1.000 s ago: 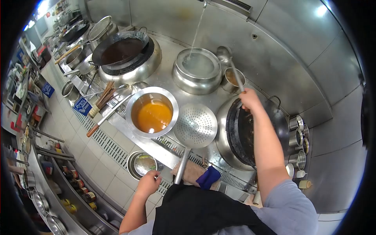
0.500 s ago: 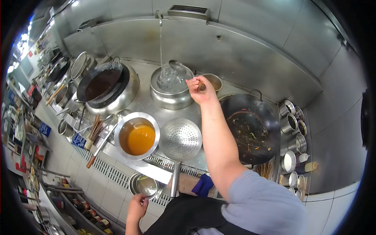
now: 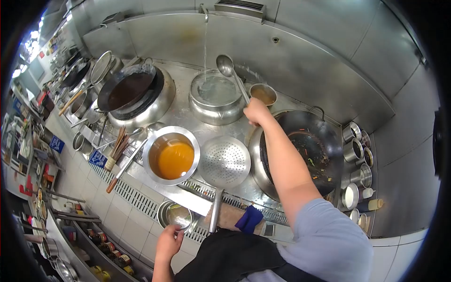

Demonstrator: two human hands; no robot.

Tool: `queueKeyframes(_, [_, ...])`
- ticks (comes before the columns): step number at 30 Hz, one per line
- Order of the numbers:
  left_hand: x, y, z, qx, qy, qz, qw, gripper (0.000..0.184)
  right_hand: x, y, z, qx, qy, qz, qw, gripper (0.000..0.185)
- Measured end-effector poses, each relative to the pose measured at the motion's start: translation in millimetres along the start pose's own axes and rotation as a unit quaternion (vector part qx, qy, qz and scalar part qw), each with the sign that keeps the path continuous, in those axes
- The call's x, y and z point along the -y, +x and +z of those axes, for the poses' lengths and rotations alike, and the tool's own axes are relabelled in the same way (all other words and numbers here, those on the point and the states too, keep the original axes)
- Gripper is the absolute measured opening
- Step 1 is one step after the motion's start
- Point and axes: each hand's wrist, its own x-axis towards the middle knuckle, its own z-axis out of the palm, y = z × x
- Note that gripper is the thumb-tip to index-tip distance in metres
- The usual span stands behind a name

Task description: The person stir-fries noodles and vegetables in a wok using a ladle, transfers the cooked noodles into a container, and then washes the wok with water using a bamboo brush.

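Right hand: The right hand [image 3: 257, 112] holds the handle of a metal ladle [image 3: 225, 65], fingers wrapped around it and pressed together.
Ladle: It is raised and tilted, its bowl up and away from the person, near the back wall and just beside the water pot [image 3: 213, 116]; its handle slants down to the hand, between that pot and a small pot [image 3: 276, 97] of brown liquid.
Left hand: The left hand [image 3: 169, 242] is low, nearest to a metal bowl [image 3: 162, 214] below the counter edge. Its fingers are bent, with the thumb close to them; I cannot tell whether the tips meet or whether the hand touches the bowl.
Water: A thin stream falls from the spout [image 3: 204, 9] into the water pot.
Wok: The right-hand wok [image 3: 329, 131] has scraps of food in it, and the right forearm passes over its near side.
Counter middle: A perforated skimmer [image 3: 224, 162] lies between the wok and a steel pot [image 3: 197, 157] of orange liquid, its handle towards the person. A purple cloth [image 3: 249, 219] is near that handle.
Counter left: A second wok [image 3: 105, 95] holds dark liquid; a bundled-stick brush [image 3: 116, 152] stands nearer the person.
Right side: Steel containers [image 3: 352, 195] stand beside the right-hand wok.
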Motion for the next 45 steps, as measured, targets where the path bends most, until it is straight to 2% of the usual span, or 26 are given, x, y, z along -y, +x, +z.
queueKeyframes(2, [-1.5, 2.6, 3.8, 0.005, -0.004, 0.004, 1.0, 0.023, -7.9, -5.1, -1.4, 0.035, -0.261, -0.02, 0.965, 0.012])
queueKeyframes(3, [-2.9, 5.2, 6.1, 0.016, -0.007, 0.008, 1.0, 0.024, -11.2, -5.2, 0.2, 0.034, -0.258, -0.019, 0.965, 0.012])
queueKeyframes(5, [-15.6, 11.6, 7.9, 0.03, -0.003, 0.02, 0.999, 0.024, -28.3, 0.1, 3.8, 0.122, -0.029, 0.074, 0.989, 0.018])
queueKeyframes(6, [-27.3, 17.5, 10.3, 0.047, 0.003, 0.032, 0.998, 0.024, -38.2, 4.7, 0.7, 0.194, 0.182, 0.109, 0.958, 0.016])
queueKeyframes(7, [-39.8, 23.9, 12.9, 0.062, 0.009, 0.044, 0.997, 0.024, -40.5, 1.9, -3.9, 0.189, 0.188, 0.107, 0.958, 0.016])
queueKeyframes(8, [-52.4, 30.8, 16.6, 0.058, 0.02, 0.091, 0.994, 0.022, -41.8, -2.7, -5.4, 0.232, 0.347, 0.173, 0.892, 0.007])
queueKeyframes(9, [-66.9, 38.2, 20.2, 0.06, 0.025, 0.097, 0.993, 0.022, -43.9, -7.9, -6.2, 0.268, 0.495, 0.231, 0.793, 0.014])
queueKeyframes(13, [-125.5, 60.2, 39.9, 0.12, -0.025, 0.199, 0.972, 0.02, -40.9, -62.0, -28.8, 0.256, 0.545, 0.194, 0.774, 0.02])
queueKeyframes(15, [-140.2, 62.0, 52.6, 0.222, -0.073, 0.171, 0.957, 0.022, -41.1, -90.9, -54.6, 0.249, 0.546, 0.184, 0.778, 0.023])
queueKeyframes(17, [-143.3, 52.6, 67.5, 0.319, 0.031, 0.16, 0.934, 0.029, -49.0, -116.0, -81.2, 0.256, 0.558, 0.185, 0.767, 0.023])
queueKeyframes(18, [-139.1, 43.5, 77.6, 0.32, 0.025, 0.152, 0.935, 0.029, -53.2, -131.0, -95.7, 0.251, 0.563, 0.178, 0.767, 0.023])
queueKeyframes(20, [-123.8, 17.7, 106.1, 0.391, 0.262, 0.165, 0.867, 0.039, -66.8, -158.8, -125.4, 0.274, 0.576, 0.176, 0.749, 0.022])
queueKeyframes(23, [-94.8, -23.0, 157.2, 0.443, 0.331, 0.101, 0.827, 0.035, -87.6, -206.8, -169.7, 0.287, 0.606, 0.153, 0.726, 0.021])
queueKeyframes(25, [-84.4, -46.8, 203.3, 0.455, 0.297, 0.09, 0.835, 0.034, -108.5, -236.3, -197.8, 0.284, 0.612, 0.141, 0.725, 0.028])
queueKeyframes(28, [-42.5, -67.4, 318.9, 0.448, 0.217, 0.113, 0.86, 0.032, -127.7, -279.3, -237.1, 0.225, 0.573, 0.158, 0.772, 0.034])
queueKeyframes(30, [-68.7, -76.0, 361.4, 0.373, 0.172, 0.165, 0.897, 0.035, -144.7, -297.0, -257.1, 0.185, 0.52, 0.164, 0.817, 0.033])
queueKeyframes(32, [-73.1, -72.3, 415.1, 0.369, 0.264, 0.301, 0.839, 0.038, -157.9, -312.2, -269.9, 0.161, 0.474, 0.169, 0.849, 0.033])
queueKeyframes(34, [-64.4, -74.3, 469.2, 0.35, 0.214, 0.268, 0.872, 0.039, -169.3, -325.1, -279.4, 0.087, 0.338, 0.184, 0.919, 0.032])
queueKeyframes(36, [-80.4, -76.3, 479.8, 0.35, 0.144, 0.177, 0.908, 0.041, -182.9, -337.8, -289.3, 0.074, 0.307, 0.198, 0.928, 0.033])
queueKeyframes(38, [-83.8, -80.3, 473.6, 0.315, 0.144, 0.219, 0.912, 0.041, -196.1, -347.9, -298.5, 0.06, 0.281, 0.21, 0.935, 0.033])
queueKeyframes(39, [-82.1, -81.1, 471.1, 0.281, 0.151, 0.263, 0.91, 0.04, -204.1, -352.5, -301.4, 0.039, 0.226, 0.205, 0.952, 0.035])
queueKeyframes(40, [-78.7, -82.0, 478.8, 0.28, 0.151, 0.258, 0.912, 0.04, -211.5, -356.6, -303.3, 0.018, 0.17, 0.199, 0.965, 0.037])
queueKeyframes(41, [-74.8, -79.0, 492.5, 0.347, 0.207, 0.215, 0.889, 0.042, -218.9, -358.8, -304.8, 0.024, 0.171, 0.198, 0.965, 0.037])
queueKeyframes(42, [-69.2, -73.8, 503.8, 0.411, 0.26, 0.171, 0.857, 0.043, -225.3, -359.7, -306.4, 0.018, 0.082, 0.172, 0.981, 0.039])
queueKeyframes(44, [-61.4, -63.5, 514.8, 0.429, 0.244, 0.13, 0.86, 0.045, -224.7, -359.7, -309.8, 0.009, -0.069, 0.134, 0.989, 0.048])
queueKeyframes(45, [-60.0, -57.7, 520.3, 0.451, 0.228, 0.094, 0.858, 0.046, -223.5, -357.9, -312.6, 0.007, -0.072, 0.131, 0.989, 0.048])
